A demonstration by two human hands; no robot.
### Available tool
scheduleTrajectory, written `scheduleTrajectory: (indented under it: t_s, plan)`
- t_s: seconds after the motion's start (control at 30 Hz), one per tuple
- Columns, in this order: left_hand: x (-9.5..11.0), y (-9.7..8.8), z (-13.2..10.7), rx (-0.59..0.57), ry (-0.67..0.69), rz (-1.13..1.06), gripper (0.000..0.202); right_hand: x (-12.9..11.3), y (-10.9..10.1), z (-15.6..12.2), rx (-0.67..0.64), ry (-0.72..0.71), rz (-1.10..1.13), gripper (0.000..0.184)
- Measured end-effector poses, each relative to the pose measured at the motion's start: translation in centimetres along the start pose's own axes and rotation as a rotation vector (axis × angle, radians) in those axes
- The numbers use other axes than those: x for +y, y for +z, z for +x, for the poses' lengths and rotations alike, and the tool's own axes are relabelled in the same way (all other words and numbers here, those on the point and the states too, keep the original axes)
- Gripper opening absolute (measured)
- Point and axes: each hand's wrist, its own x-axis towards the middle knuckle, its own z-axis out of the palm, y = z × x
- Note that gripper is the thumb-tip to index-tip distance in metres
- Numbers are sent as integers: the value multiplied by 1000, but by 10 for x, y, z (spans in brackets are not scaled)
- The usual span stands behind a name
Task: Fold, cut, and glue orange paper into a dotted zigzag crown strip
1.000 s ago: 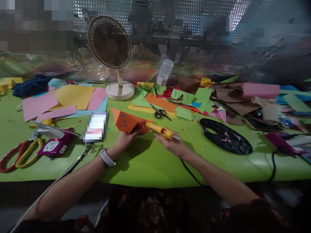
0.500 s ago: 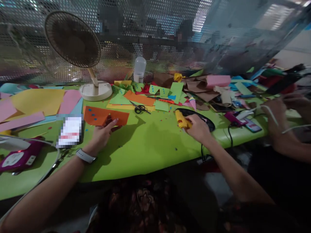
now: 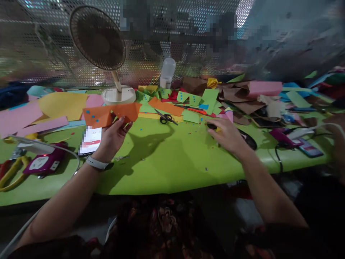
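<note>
My left hand is closed on a folded orange paper strip with blue dots, raised above the table. The strip's ends stick out on both sides of my fingers. My right hand is low over the left end of a black oval tray. A bit of a yellow glue gun shows between its thumb and fingers; most of the gun is hidden by the hand. Black scissors lie on the green table cover between my hands.
A white fan stands behind my left hand, near a partly covered phone. Purple power strip and yellow-handled tool lie left. Paper scraps line the back; another phone is right. A clear bottle stands behind.
My left hand has lifted the orange strip, which now shows its fold. My right hand has shifted over the tray, covering most of the glue gun. The view has turned right.
</note>
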Motion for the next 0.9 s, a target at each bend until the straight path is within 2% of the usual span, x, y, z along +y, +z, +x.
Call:
scheduleTrajectory:
  t_s: [0.1, 0.2, 0.27, 0.37, 0.57, 0.73, 0.8, 0.9]
  plan:
    - [12, -1, 4, 52, 36, 1, 25, -58, 49, 31, -181, -75, 94, 50]
    - [19, -3, 5, 110, 41, 53, 23, -103, 100, 59, -418, -148, 39, 64]
    - [20, -4, 5, 129, 36, 61, 23, -121, 126, 74, -472, -211, -10, 70]
    - [20, -3, 4, 131, 6, 44, 22, -136, 149, 89, -450, -270, -58, 72]
    - [16, -2, 1, 81, -6, 51, 22, -142, 157, 100, -394, -345, -114, 73]
    - [8, -10, 3, 74, 0, 84, 29, -147, 158, 108, -382, -417, -144, 62]
    - [4, -12, 4, 72, -19, 105, 30, -145, 156, 108, -376, -401, -104, 61]
    - [-2, -14, 4, 83, -57, 118, 29, -134, 144, 102, -365, -300, 44, 66]
